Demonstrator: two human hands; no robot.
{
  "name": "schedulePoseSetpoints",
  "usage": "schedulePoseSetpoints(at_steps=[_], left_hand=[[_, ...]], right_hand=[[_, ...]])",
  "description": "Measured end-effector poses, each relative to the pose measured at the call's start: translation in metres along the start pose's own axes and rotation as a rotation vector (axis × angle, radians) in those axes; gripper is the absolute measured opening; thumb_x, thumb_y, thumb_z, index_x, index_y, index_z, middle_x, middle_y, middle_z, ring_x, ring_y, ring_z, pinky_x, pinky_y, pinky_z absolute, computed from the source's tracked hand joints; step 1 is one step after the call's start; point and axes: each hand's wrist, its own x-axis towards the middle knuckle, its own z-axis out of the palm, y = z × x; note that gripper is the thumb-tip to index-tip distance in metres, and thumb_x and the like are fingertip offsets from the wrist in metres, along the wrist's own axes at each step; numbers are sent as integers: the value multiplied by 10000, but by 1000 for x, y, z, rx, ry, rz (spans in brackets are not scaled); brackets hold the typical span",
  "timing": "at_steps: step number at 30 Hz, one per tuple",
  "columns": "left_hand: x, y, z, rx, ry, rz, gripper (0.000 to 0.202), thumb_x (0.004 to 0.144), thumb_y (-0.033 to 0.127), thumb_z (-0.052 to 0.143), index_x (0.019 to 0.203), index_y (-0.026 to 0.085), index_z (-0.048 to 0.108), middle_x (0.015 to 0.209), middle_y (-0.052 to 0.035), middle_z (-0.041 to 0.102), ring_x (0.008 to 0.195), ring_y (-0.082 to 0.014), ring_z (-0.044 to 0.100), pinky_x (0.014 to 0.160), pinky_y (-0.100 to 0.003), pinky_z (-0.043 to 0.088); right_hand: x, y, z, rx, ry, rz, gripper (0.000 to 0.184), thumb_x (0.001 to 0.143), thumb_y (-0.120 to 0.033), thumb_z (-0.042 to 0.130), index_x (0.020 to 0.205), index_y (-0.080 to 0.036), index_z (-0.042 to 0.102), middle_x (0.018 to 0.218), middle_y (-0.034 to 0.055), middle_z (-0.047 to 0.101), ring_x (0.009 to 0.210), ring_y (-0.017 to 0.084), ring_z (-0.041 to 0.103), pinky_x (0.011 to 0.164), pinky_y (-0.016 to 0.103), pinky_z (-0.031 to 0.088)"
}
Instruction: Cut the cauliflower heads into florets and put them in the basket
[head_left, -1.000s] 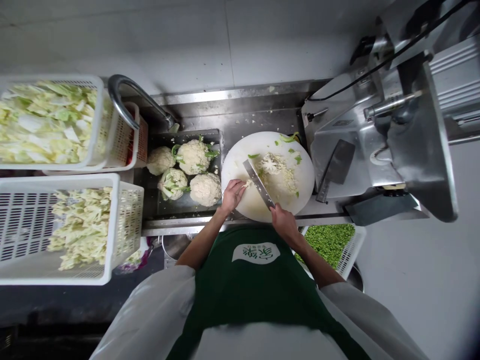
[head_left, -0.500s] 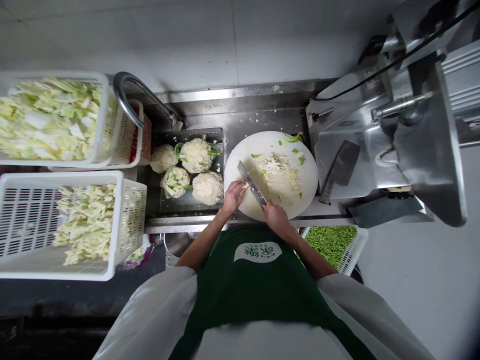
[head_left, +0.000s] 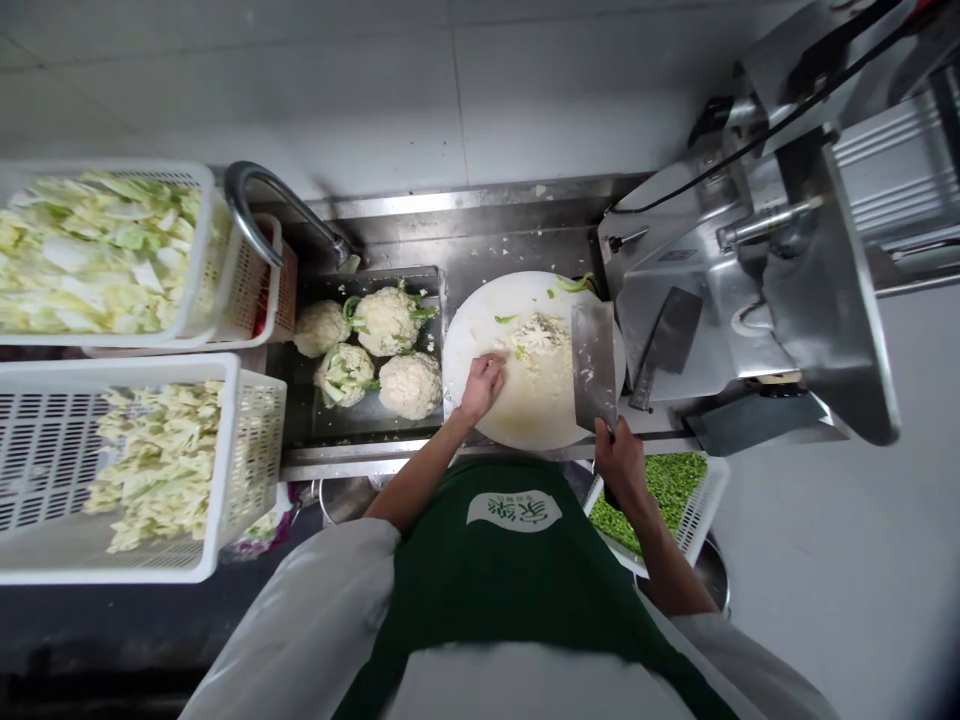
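One pale cauliflower chunk [head_left: 543, 334] sits on the far half of the round white board [head_left: 529, 425], and we have it squarely between our two sides of the action: ahead and to the right of our left hand [head_left: 482, 386], ahead and to the left of our right hand [head_left: 619, 458], with the left the nearer. Our right hand is wrapped around the handle of a cleaver [head_left: 594, 362], long axis running away from us toward the wall, broad dull-grey face turned up just right of the chunk; whether the steel touches the board, we can't tell. Our left hand hovers or rests at the board's left part, fingers curled narrow, and any morsel inside them stays hidden from us. Look at the textures: crumbly cauliflower, slick smooth board, scuffed metal desk [head_left: 517, 245] behind. Out to our left, four knobbly whole heads [head_left: 386, 320] crowd a dark basin [head_left: 358, 424]; beyond them, a slotted white plastic basket [head_left: 259, 440] carries branching cut florets [head_left: 161, 465]. Over on our right, a shiny, angular machine [head_left: 817, 290] looms, a second blade [head_left: 676, 330] lying flat upon it.
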Motion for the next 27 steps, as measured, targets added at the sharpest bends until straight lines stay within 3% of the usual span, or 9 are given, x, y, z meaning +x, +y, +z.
schedulePoseSetpoints(at_steps=[2, 4, 11, 13, 15, 18, 21, 24, 27], left_hand=[[3, 2, -18, -53, 111, -19, 222, 991, 190, 529, 1162, 184, 670, 1163, -117, 658, 1135, -235, 615, 1004, -402, 541], [-9, -5, -58, -38, 269, -62, 211, 993, 225, 545, 1170, 192, 654, 1183, -105, 659, 1154, -229, 624, 1015, -396, 535], [-130, -89, -295, 578, 924, -566, 284, 938, 196, 543, 1207, 128, 606, 1181, -130, 625, 1172, -254, 601, 1081, -441, 470], [-161, -107, -345, 671, 978, -740, 290, 909, 146, 526, 1185, 115, 609, 1174, -136, 622, 1175, -253, 598, 1087, -432, 463], [-177, -121, -374, 663, 902, -902, 296, 868, 128, 561, 1158, 111, 615, 1176, -147, 626, 1183, -272, 587, 1091, -454, 456], [-175, -130, -380, 667, 797, -1027, 354, 824, 200, 681, 1164, 123, 619, 1320, -199, 584, 1292, -364, 494, 1093, -578, 412], [-152, -123, -352, 693, 794, -799, 309, 883, 243, 655, 1174, 143, 624, 1378, -199, 560, 1345, -363, 449, 1128, -597, 352], [-103, -99, -291, 516, 688, -458, 152, 956, 226, 550, 1045, 157, 652, 1143, -142, 654, 1164, -282, 572, 1114, -510, 390], [-25, -52, -195, 265, 458, -177, 155, 980, 255, 540, 954, 179, 672, 977, -92, 681, 1000, -241, 618, 1016, -434, 473]], right_hand=[[-6, 5, -5, -55, -83, -29, 313, 1050, -370, 402, 1001, -159, 628, 736, 115, 701, 656, 239, 635, 598, 301, 289], [-12, 3, -4, -116, -214, -108, 252, 1050, -327, 431, 986, -168, 616, 710, 96, 691, 639, 227, 634, 595, 300, 264], [-4, -24, 44, -160, -446, -334, 209, 1051, -313, 469, 916, -206, 587, 706, 53, 675, 649, 198, 628, 604, 283, 256], [4, -22, 59, -128, -406, -343, 225, 1033, -316, 472, 861, -212, 572, 707, 56, 665, 650, 200, 616, 612, 283, 270], [13, -11, 66, -89, -345, -317, 262, 1015, -340, 460, 795, -225, 543, 681, 57, 640, 631, 204, 593, 608, 290, 273], [18, 9, 58, -25, -280, -234, 292, 955, -422, 483, 717, -253, 486, 611, 42, 583, 588, 208, 550, 593, 302, 278], [9, 15, 37, 131, -206, -118, 319, 890, -524, 507, 707, -262, 488, 601, 40, 588, 596, 218, 558, 599, 310, 334], [1, 10, 23, 358, -152, 51, 417, 897, -632, 471, 724, -255, 515, 561, 32, 596, 561, 209, 571, 611, 316, 414], [7, 11, 20, 471, 8, 205, 466, 904, -689, 458, 766, -248, 519, 487, 1, 541, 493, 195, 540, 564, 316, 430]])
